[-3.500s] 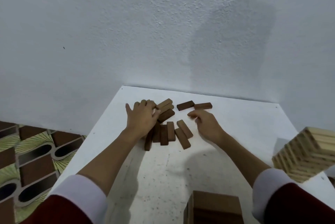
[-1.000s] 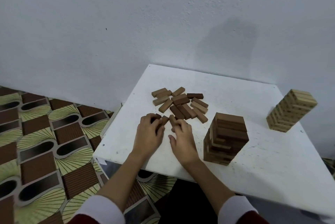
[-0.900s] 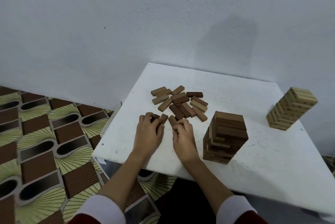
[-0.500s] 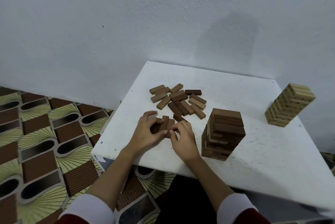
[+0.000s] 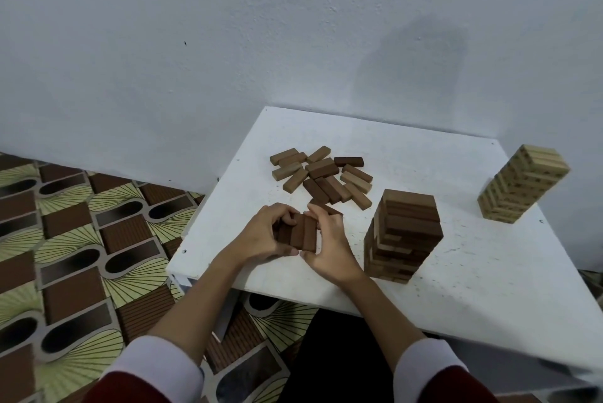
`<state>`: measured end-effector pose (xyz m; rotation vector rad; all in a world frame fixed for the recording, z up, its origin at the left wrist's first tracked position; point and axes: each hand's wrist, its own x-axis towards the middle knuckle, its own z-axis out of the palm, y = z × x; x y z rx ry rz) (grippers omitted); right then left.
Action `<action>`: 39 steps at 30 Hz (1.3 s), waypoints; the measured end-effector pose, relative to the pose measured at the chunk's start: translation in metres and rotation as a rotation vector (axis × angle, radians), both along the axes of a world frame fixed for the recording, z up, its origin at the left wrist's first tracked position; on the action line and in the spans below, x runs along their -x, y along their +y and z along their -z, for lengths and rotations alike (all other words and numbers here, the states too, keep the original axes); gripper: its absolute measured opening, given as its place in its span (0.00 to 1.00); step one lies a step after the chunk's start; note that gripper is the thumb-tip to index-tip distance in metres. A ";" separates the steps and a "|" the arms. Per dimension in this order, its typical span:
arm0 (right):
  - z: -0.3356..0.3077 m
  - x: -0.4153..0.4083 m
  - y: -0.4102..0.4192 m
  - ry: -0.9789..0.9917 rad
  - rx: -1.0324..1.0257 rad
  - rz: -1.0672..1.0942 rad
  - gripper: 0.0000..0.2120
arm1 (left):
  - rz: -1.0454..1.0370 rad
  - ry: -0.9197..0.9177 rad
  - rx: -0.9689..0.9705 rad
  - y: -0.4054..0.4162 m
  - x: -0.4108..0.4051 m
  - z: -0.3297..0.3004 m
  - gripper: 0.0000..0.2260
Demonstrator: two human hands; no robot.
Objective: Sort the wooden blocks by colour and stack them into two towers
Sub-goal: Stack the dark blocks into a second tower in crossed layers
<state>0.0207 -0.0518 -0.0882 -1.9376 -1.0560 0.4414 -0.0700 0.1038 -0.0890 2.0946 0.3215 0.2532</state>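
Both hands, left hand (image 5: 261, 236) and right hand (image 5: 329, 246), have fingers curled round three dark blocks (image 5: 298, 233) side by side, just left of the brown tower (image 5: 404, 233), long axes pointing away toward the wall.

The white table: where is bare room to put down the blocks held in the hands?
The table is bare between the dark tower and the pale tower, and along the far edge behind the loose blocks. It is crowded between the loose blocks, both hands and the dark tower.
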 end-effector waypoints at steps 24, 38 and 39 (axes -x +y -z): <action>-0.016 -0.005 0.009 0.213 0.124 0.032 0.43 | -0.022 0.009 0.074 -0.002 0.003 -0.009 0.20; -0.124 0.016 -0.016 -0.446 0.046 -0.093 0.39 | -0.075 -0.337 0.027 -0.029 0.023 -0.088 0.19; -0.132 0.013 -0.023 -0.439 0.025 -0.092 0.39 | -0.061 -0.370 0.017 -0.036 0.021 -0.097 0.18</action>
